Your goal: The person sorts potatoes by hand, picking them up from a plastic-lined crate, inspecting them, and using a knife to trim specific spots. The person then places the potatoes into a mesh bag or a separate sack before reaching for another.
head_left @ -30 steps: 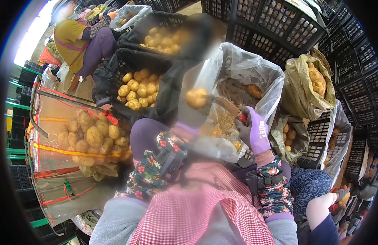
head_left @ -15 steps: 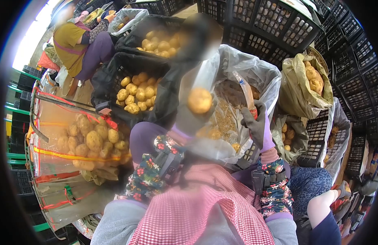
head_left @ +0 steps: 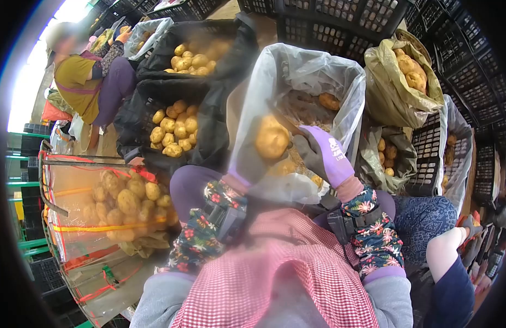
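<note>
My left hand (head_left: 243,164), gloved and blurred, holds a large yellow potato (head_left: 272,139) up over my lap. The right hand (head_left: 325,154), in a grey and purple glove, is closed around a knife; only a thin dark strip of it (head_left: 284,120) shows above the potato. That hand sits just right of the potato, touching it. Behind both hands stands a crate lined with a clear plastic bag (head_left: 296,65), holding peelings and one potato (head_left: 329,101).
Two black-lined crates of potatoes (head_left: 173,128) (head_left: 195,52) stand at the back left. A netted sack of potatoes (head_left: 121,199) is at my left knee. Olive bags with potatoes (head_left: 408,71) (head_left: 387,161) lie right. Another person (head_left: 83,82) sits far left; someone's leg (head_left: 444,251) is at the right.
My right hand has come down from a raised position and closed in against the potato. The potato stays in my left hand, slightly lower. The view has shifted a little.
</note>
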A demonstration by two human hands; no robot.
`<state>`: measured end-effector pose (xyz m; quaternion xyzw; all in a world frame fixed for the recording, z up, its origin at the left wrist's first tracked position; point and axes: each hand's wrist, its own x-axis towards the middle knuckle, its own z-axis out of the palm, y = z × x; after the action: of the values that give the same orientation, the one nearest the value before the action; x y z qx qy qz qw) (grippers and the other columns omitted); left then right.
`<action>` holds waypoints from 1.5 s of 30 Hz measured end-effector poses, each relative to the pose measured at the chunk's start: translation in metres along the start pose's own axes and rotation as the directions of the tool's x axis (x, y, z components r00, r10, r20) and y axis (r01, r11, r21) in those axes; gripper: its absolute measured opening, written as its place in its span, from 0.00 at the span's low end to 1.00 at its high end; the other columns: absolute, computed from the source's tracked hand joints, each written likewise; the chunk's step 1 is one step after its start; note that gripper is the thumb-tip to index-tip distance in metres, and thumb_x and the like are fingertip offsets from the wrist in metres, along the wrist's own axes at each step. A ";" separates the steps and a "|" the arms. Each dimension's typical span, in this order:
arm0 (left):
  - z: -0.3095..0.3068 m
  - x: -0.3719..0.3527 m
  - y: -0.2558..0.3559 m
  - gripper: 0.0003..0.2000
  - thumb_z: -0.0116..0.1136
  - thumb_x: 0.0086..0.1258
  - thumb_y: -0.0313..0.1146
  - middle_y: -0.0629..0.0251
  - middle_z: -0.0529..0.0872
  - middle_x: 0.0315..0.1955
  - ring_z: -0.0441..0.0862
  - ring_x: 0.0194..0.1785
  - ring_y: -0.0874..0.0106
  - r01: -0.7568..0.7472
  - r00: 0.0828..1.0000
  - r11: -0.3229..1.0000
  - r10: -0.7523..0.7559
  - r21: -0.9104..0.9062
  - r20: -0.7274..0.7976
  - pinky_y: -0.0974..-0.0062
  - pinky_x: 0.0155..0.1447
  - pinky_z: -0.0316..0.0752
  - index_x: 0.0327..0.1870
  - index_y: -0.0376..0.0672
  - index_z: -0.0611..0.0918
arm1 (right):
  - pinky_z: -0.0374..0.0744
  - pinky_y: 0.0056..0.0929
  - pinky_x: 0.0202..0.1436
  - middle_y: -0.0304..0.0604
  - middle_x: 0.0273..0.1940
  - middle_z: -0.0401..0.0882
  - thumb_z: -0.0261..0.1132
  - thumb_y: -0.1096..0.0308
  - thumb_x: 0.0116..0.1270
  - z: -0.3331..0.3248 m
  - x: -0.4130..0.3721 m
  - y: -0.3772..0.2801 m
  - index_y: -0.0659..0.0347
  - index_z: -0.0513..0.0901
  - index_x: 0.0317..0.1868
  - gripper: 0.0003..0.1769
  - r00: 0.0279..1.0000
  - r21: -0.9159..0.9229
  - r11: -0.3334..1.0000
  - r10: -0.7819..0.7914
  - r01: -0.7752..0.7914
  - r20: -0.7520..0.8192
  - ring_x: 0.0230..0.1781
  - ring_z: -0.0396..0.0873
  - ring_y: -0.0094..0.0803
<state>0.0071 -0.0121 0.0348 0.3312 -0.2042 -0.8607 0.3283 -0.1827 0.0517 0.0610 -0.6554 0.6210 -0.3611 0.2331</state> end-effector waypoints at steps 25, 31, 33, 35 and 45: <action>-0.064 0.039 -0.067 0.23 0.50 0.75 0.58 0.66 0.84 0.48 0.83 0.53 0.67 -0.372 0.889 0.651 0.455 0.662 0.052 0.63 0.53 0.82 0.57 0.49 0.78 | 0.76 0.45 0.30 0.46 0.27 0.75 0.65 0.63 0.65 0.014 -0.017 -0.001 0.55 0.75 0.36 0.09 0.984 -0.353 0.918 -0.169 0.180 0.063 0.28 0.79 0.48; -0.054 0.038 -0.062 0.22 0.53 0.73 0.57 0.67 0.85 0.46 0.84 0.52 0.66 -0.363 0.899 0.723 0.438 0.588 0.017 0.61 0.54 0.83 0.55 0.49 0.79 | 0.76 0.46 0.29 0.48 0.27 0.76 0.65 0.63 0.65 0.013 -0.013 0.003 0.55 0.75 0.36 0.08 0.975 -0.330 0.918 -0.203 0.221 0.087 0.27 0.79 0.50; -0.045 0.033 -0.052 0.22 0.55 0.73 0.57 0.66 0.84 0.47 0.83 0.52 0.65 -0.427 0.888 0.616 0.422 0.662 0.180 0.61 0.54 0.83 0.55 0.50 0.79 | 0.77 0.47 0.31 0.49 0.27 0.77 0.64 0.63 0.65 0.012 -0.013 0.000 0.55 0.76 0.37 0.08 0.983 -0.328 0.928 -0.148 0.177 0.111 0.29 0.79 0.51; -0.035 0.028 -0.043 0.23 0.56 0.71 0.58 0.65 0.84 0.49 0.83 0.53 0.65 -0.424 0.902 0.648 0.367 0.633 0.228 0.61 0.54 0.83 0.56 0.50 0.79 | 0.77 0.47 0.32 0.49 0.28 0.77 0.64 0.63 0.64 0.013 -0.013 0.000 0.56 0.76 0.37 0.08 0.977 -0.309 0.929 -0.173 0.203 0.123 0.29 0.79 0.51; -0.060 0.051 -0.073 0.25 0.53 0.72 0.61 0.65 0.84 0.50 0.83 0.52 0.66 -0.276 0.942 0.877 0.328 0.394 -0.068 0.60 0.54 0.80 0.56 0.51 0.78 | 0.76 0.44 0.30 0.47 0.27 0.76 0.65 0.65 0.62 0.013 -0.009 0.003 0.55 0.76 0.35 0.07 0.979 -0.356 0.913 -0.194 0.201 0.056 0.27 0.79 0.48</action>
<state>-0.0110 -0.0047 -0.0715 0.4090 -0.3935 -0.7189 0.4012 -0.1744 0.0587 0.0486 -0.7497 0.6051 -0.2566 0.0775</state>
